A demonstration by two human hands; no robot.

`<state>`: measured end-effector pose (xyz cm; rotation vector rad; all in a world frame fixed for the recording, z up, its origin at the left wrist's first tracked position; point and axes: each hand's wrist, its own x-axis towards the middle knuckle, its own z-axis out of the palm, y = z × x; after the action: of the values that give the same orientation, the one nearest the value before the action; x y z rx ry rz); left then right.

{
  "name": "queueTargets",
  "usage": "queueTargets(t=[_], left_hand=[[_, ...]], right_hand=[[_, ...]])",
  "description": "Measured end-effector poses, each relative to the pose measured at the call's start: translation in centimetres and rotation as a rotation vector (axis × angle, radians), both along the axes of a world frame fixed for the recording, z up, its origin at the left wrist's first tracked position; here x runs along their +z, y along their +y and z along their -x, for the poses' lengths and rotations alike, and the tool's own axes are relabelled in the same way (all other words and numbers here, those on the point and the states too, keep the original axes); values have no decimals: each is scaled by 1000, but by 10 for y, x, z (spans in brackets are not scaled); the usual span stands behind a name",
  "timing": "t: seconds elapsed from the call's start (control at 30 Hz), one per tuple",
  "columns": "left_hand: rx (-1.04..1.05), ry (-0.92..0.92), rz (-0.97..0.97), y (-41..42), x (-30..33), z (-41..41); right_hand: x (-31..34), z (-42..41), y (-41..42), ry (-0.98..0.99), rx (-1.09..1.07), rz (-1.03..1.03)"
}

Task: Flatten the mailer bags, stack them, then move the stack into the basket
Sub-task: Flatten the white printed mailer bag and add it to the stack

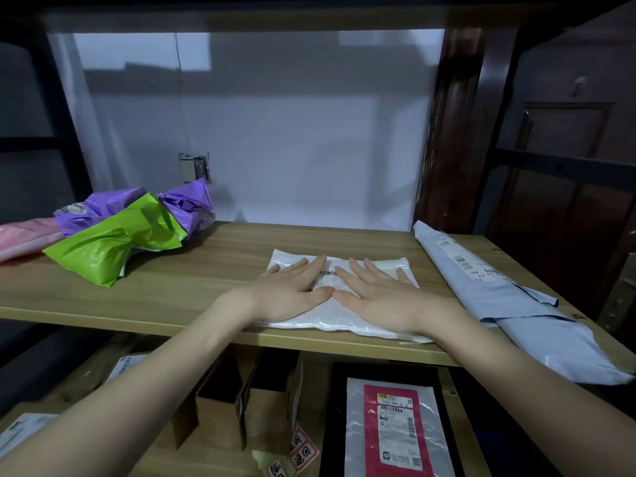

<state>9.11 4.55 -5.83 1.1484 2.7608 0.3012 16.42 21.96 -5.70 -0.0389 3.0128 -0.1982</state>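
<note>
Both hands flat, fingers spread, palms pressing the white plastic mailer bag (344, 315) at the front edge of the wooden shelf (192, 287). Left hand (292, 290) and right hand (375, 297) sit side by side, thumbs nearly touching mid-bag. Bag's long axis runs left-right. Likely next: crumpled green mailer bag (113, 242) and purple one (137, 204), far left, nearer the left hand. Long grey-blue mailer (509, 297) lies just right.

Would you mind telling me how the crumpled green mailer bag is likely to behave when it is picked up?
The green mailer bag is probably floppy: its thin film is creased and twisted, so it should sag from wherever it is gripped. It looks light, with no bulge of contents. Its glossy surface may be slippery, and since it leans against the purple bag, lifting it could drag that one along.
</note>
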Motion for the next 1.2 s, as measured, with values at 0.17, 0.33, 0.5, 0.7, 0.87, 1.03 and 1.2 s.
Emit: queueTargets(t=[0.17, 0.33, 0.5, 0.7, 0.87, 1.03, 1.2], left_hand=[[9, -8, -17, 0, 1, -1], [8, -3, -36, -1, -1, -2], [74, 48, -64, -1, -2, -3], [351, 132, -419, -5, -11, 6], [547, 185, -347, -10, -8, -1], [353, 191, -707, -16, -2, -7], [129, -175, -1236, -31, 8, -32]], right_hand=[[0, 0, 0, -8, 5, 2], [1, -2, -1, -7, 8, 1], [-2, -2, 0, 24, 1, 16], [-2, -10, -4, 177, -29, 99], [3, -24, -10, 567, -96, 33], [6, -39, -14, 741, -110, -49], [12, -75, -12, 725, 65, 181]])
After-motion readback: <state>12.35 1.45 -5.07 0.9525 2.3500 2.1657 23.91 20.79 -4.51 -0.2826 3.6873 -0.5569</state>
